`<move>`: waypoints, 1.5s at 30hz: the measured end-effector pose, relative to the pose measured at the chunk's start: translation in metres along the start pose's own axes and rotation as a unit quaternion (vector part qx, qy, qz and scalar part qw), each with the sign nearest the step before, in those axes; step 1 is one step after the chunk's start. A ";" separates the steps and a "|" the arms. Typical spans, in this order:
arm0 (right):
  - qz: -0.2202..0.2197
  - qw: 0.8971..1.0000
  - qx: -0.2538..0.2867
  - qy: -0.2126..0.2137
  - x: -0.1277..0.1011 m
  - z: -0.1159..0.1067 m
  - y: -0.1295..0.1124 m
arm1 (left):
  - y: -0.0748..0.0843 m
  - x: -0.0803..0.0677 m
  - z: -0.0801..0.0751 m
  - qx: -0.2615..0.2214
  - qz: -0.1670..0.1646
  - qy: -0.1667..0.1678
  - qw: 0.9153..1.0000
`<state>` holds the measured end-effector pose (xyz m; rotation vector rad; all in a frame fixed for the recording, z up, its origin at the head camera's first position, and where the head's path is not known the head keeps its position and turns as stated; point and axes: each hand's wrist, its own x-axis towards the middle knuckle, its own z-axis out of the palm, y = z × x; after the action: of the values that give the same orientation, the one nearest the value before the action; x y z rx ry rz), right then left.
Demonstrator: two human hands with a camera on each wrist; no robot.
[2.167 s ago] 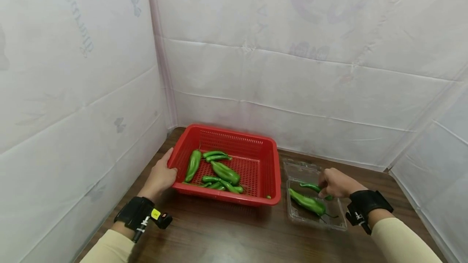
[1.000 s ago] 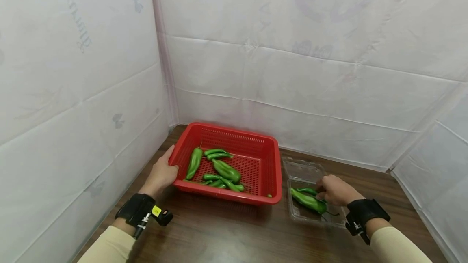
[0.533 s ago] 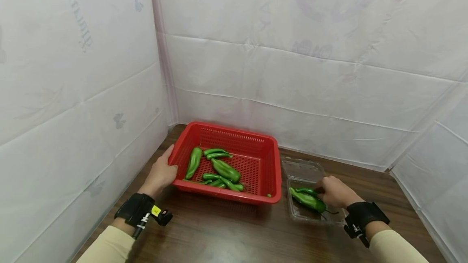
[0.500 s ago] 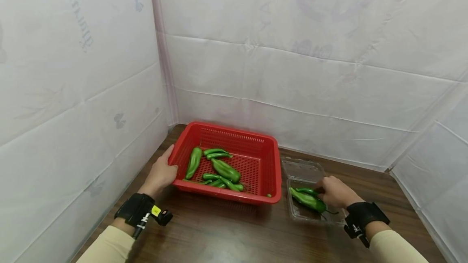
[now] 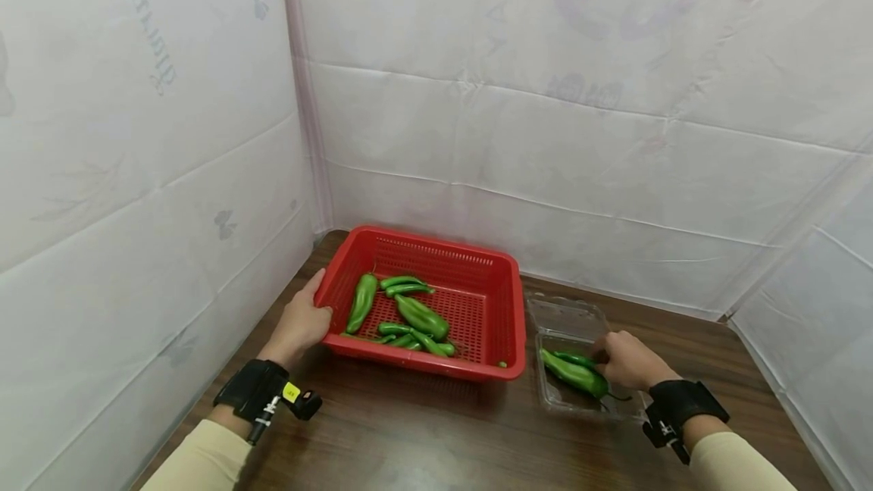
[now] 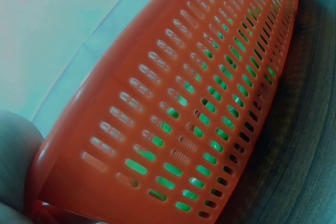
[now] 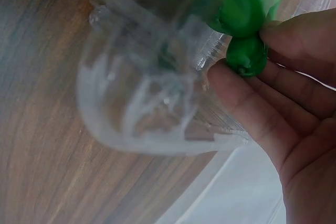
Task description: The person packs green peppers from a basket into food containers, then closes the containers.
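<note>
Red basket (image 5: 508,309) w/ peppers (image 5: 421,318) sits just left of clear tray (image 5: 569,318).

Head view high, looking down; left wrist close on basket (image 6: 199,103); right wrist close on clamshell (image 7: 147,114).

Basket (image 5: 508,324) left of tray (image 5: 569,317), peppers (image 5: 421,318) inside

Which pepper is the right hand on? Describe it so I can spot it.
Find the red basket; right of it sits a clear plastic tray. Two peppers lie inside: the right hand pinches the thin pepper, behind the fatter one.
</note>
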<state>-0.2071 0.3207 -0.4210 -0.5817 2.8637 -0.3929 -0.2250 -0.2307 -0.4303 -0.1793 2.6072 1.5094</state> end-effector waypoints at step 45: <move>-0.029 0.999 -0.037 0.021 0.009 -0.014 -0.010 | 0.002 -0.002 0.001 0.001 0.002 0.001 1.000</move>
<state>-0.2152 0.3116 -0.4061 -0.6781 2.9174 -0.3122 -0.2235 -0.2290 -0.4287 -0.1756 2.6125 1.5095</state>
